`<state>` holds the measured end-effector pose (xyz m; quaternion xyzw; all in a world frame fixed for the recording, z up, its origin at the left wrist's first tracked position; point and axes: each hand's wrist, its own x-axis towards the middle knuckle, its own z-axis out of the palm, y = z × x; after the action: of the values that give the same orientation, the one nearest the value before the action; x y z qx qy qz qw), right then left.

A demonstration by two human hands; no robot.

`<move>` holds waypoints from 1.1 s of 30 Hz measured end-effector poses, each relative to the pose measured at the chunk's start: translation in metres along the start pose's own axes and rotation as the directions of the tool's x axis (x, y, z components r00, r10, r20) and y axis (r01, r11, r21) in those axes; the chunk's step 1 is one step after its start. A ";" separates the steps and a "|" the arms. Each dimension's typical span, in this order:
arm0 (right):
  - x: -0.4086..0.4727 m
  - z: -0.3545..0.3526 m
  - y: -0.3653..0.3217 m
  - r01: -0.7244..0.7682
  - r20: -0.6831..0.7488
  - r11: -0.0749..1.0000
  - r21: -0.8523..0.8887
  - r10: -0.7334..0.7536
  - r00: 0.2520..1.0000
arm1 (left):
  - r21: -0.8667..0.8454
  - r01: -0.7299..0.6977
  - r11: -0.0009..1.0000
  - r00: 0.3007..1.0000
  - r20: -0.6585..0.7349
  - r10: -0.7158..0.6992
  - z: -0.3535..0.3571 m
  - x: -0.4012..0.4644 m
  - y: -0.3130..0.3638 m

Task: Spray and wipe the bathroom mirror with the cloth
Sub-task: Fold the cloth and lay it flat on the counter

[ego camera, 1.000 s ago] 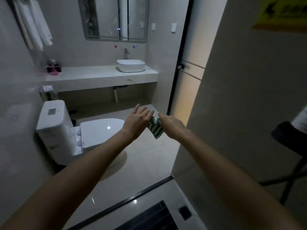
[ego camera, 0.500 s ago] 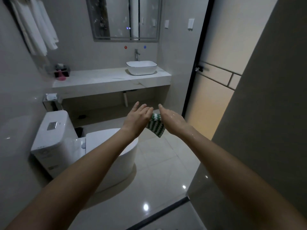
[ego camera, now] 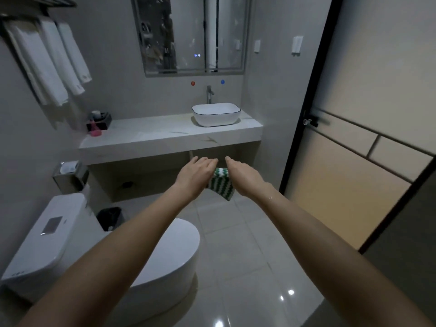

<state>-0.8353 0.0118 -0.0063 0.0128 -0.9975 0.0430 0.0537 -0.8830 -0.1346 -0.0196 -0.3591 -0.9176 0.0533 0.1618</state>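
Observation:
The mirror (ego camera: 193, 34) hangs on the far wall above the counter, its glass spotted and streaked. A green and white striped cloth (ego camera: 220, 184) hangs in the air between my two hands, out in front of me below the counter's edge. My left hand (ego camera: 195, 174) holds its left side and my right hand (ego camera: 245, 175) its right side. The fingers of both point forward, and the thumbs are hidden under the hands. A small pink bottle (ego camera: 95, 129) stands at the counter's left end, too small to make out.
A white basin (ego camera: 215, 114) with a tap sits on the marble counter (ego camera: 165, 135). A toilet (ego camera: 165, 256) stands at the lower left with a black bin (ego camera: 109, 218) behind it. White towels (ego camera: 52, 60) hang at the upper left. A frosted sliding door (ego camera: 354, 173) is on the right.
I have moved forward through the doorway into the bathroom, so the counter and mirror are nearer. Both hands stay on the cloth, held out in front as before.

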 end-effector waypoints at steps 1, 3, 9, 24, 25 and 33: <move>0.015 0.004 0.005 0.007 0.004 1.000 0.003 -0.007 1.000 | 0.002 0.005 1.000 1.000 0.006 -0.005 0.007 0.012 -0.006; 0.045 0.015 0.017 0.014 -0.001 1.000 0.005 -0.014 1.000 | -0.003 0.012 1.000 1.000 0.015 -0.012 0.024 0.036 -0.018; 0.148 0.057 0.053 0.036 -0.019 0.998 -0.053 -0.037 0.999 | 0.016 -0.001 1.000 0.999 0.044 0.001 0.085 0.120 -0.057; 0.445 0.103 0.130 0.114 0.069 0.986 -0.125 -0.106 0.992 | -0.014 0.079 0.997 0.988 0.136 -0.076 0.193 0.363 -0.193; 0.458 0.108 0.137 0.118 0.085 0.985 -0.126 -0.108 0.990 | -0.011 0.082 0.997 0.986 0.148 -0.079 0.201 0.375 -0.197; 0.588 0.144 0.192 0.211 0.075 0.971 -0.115 -0.204 0.976 | 0.028 0.178 0.984 0.967 0.179 -0.180 0.256 0.478 -0.231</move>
<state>-1.4412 0.1782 -0.1018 0.1150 -0.9927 -0.0246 0.0273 -1.4473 0.0231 -0.0880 -0.2676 -0.9569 0.0761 0.0839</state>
